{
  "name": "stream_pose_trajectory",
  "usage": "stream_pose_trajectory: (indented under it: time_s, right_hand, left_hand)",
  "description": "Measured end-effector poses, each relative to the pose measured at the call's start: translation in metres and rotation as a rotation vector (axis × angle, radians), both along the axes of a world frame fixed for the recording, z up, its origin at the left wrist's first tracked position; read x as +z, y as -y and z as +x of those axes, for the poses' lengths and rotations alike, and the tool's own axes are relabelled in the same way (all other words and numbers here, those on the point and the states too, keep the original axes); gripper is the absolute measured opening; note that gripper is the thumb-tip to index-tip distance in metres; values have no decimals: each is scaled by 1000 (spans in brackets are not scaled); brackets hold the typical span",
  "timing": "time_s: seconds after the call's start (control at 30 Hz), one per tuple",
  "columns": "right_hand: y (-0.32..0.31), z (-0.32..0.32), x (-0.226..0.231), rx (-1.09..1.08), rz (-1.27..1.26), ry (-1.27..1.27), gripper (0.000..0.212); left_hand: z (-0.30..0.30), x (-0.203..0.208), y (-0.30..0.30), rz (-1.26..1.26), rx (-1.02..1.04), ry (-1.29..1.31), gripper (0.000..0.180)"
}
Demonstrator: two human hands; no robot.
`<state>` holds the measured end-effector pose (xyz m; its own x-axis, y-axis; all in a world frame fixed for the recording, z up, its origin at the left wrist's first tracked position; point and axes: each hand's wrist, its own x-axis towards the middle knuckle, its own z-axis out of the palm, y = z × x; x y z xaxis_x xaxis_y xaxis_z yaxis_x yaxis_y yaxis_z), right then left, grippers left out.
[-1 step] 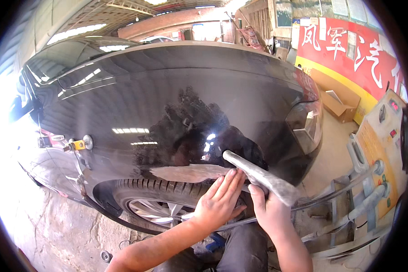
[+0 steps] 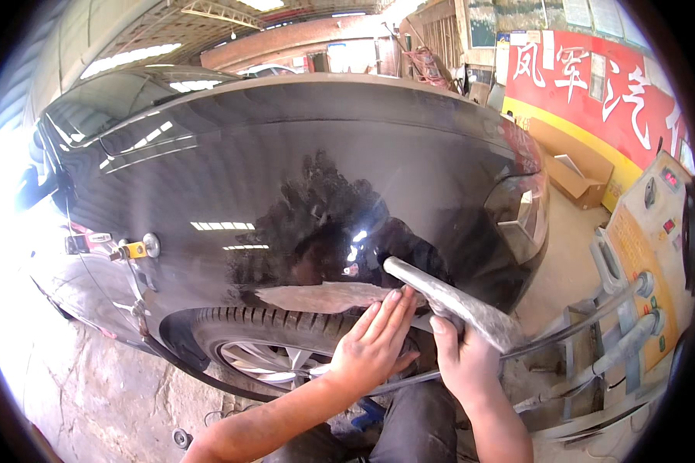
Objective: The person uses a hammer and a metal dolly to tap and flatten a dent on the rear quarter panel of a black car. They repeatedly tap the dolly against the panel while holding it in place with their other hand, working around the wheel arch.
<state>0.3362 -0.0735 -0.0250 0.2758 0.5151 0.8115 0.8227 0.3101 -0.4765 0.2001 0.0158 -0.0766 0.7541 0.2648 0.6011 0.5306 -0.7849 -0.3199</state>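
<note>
In front of me is a dark car's rear side panel (image 2: 208, 185), with a bare, greyish sanded strip (image 2: 316, 296) along the wheel arch. My left hand (image 2: 374, 336) lies with fingers stretched out and close together, its fingertips on the arch edge at the right end of that strip. Beside it, my right hand (image 2: 469, 351) is closed round a long grey metal bar-like tool (image 2: 452, 297), thumb up along it. The tool's narrow rounded end points at the panel; its broad end slants down to the right. The right fingers are mostly hidden behind it.
Below the arch is the tyre (image 2: 278, 320) with its silver wheel. A yellow clamp-like puller (image 2: 135, 249) sits on the panel at left. To the right stand a control machine (image 2: 649, 255) with thick cables and an open cardboard box (image 2: 575, 181).
The grey tool and my right hand have shifted slightly to the right. My left hand stays in place on the arch edge.
</note>
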Motion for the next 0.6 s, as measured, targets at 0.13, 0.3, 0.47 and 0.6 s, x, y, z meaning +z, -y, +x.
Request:
stream_pose_trajectory:
  time_s: [0.13, 0.3, 0.47, 0.6]
  right_hand:
    - [7, 1, -6, -6, -59, -44, 17]
    - [0, 3, -3, 56, 53, -96, 16]
    - [2, 13, -7, 27, 49, -171, 18]
    - [22, 29, -57, 45, 104, -394, 35]
  left_hand:
    - [0, 2, 0, 5, -23, -17, 84]
    - [-2, 10, 0, -24, -31, -31, 82]
    - [-11, 21, -10, 110, -43, -41, 82]
    - [-9, 53, -15, 5, 66, 61, 92]
